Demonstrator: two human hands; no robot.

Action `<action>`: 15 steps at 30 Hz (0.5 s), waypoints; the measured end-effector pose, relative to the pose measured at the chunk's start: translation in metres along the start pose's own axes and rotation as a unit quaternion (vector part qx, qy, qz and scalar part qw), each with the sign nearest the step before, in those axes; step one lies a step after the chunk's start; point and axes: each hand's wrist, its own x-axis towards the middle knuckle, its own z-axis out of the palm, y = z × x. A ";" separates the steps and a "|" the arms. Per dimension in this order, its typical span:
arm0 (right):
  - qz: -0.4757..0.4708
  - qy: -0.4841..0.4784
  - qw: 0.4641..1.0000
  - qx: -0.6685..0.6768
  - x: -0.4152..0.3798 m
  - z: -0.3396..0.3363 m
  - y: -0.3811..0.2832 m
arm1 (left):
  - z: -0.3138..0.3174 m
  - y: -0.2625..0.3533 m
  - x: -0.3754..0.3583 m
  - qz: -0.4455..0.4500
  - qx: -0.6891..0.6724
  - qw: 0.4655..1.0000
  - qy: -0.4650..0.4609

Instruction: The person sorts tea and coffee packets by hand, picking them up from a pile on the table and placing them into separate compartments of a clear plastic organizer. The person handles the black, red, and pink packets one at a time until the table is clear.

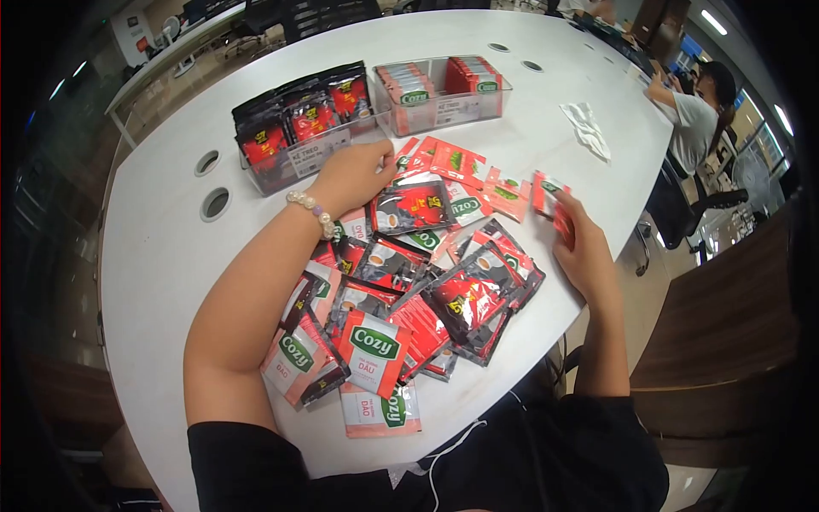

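My right hand (583,243) pinches a red Cozy tea sachet (546,189) at the pile's right side, above the table. My left hand (354,177), with a beaded bracelet (311,212) on the wrist, is closed at the pile's far edge. Its curled fingertips meet the red sachets there, and what they hold, if anything, is hidden. Below them lies a black-and-red coffee sachet (412,207). The mixed pile spreads toward me, with a red Cozy sachet (373,352), a pink Cozy sachet (294,363) and a glossy coffee sachet (475,294) on top.
Behind my left hand stands a clear bin (320,158) of upright coffee sachets. Beside it, another clear bin (444,115) holds tea sachets in two groups. A crumpled white tissue (586,130) lies farther right on the white table (171,282). A person (695,119) sits at the far right.
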 end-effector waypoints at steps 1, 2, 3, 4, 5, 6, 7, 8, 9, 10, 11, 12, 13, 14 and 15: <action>0.000 0.029 0.998 0.052 0.004 0.006 0.005 | -0.001 0.002 -0.001 0.002 0.003 1.000 0.003; -0.003 0.057 0.993 0.105 0.006 0.009 0.007 | -0.001 0.002 0.000 0.005 0.000 1.000 0.005; 0.035 0.056 0.997 0.044 0.005 0.001 0.007 | 0.000 0.001 0.000 0.005 -0.002 1.000 0.008; 0.025 0.108 0.989 0.098 0.005 0.001 0.013 | 0.000 0.001 -0.001 0.005 -0.005 1.000 0.011; 0.016 0.159 0.976 0.151 0.005 0.003 0.024 | -0.001 0.003 -0.001 0.002 -0.006 1.000 0.006; 0.007 0.209 0.957 0.203 0.004 0.003 0.030 | -0.003 0.004 -0.001 -0.006 -0.004 1.000 0.000; -0.002 0.260 0.934 0.244 0.004 0.004 0.023 | -0.006 0.007 -0.001 -0.014 -0.002 1.000 -0.008; -0.006 0.254 0.936 0.244 0.006 0.003 0.024 | -0.007 0.009 -0.001 -0.020 -0.001 1.000 -0.017; -0.009 0.249 0.938 0.243 0.008 0.004 0.027 | -0.006 0.010 -0.001 -0.017 0.004 1.000 -0.013; -0.013 0.243 0.939 0.242 0.009 0.004 0.031 | -0.006 0.009 -0.002 -0.014 0.008 1.000 -0.010; -0.005 0.204 0.931 0.301 0.009 0.001 0.037 | -0.005 0.009 -0.001 -0.012 0.013 1.000 -0.006; -0.005 0.216 0.923 0.320 0.008 0.000 0.045 | -0.005 0.009 -0.001 -0.011 0.014 1.000 -0.008; -0.007 0.226 0.913 0.339 0.008 -0.001 0.049 | -0.005 0.009 -0.001 -0.011 0.016 1.000 -0.009; -0.008 0.234 0.904 0.358 0.008 -0.002 0.051 | -0.005 0.009 -0.001 -0.012 0.018 1.000 -0.009; -0.005 0.249 0.889 0.384 0.007 -0.002 0.051 | -0.005 0.009 -0.001 -0.011 0.017 1.000 -0.009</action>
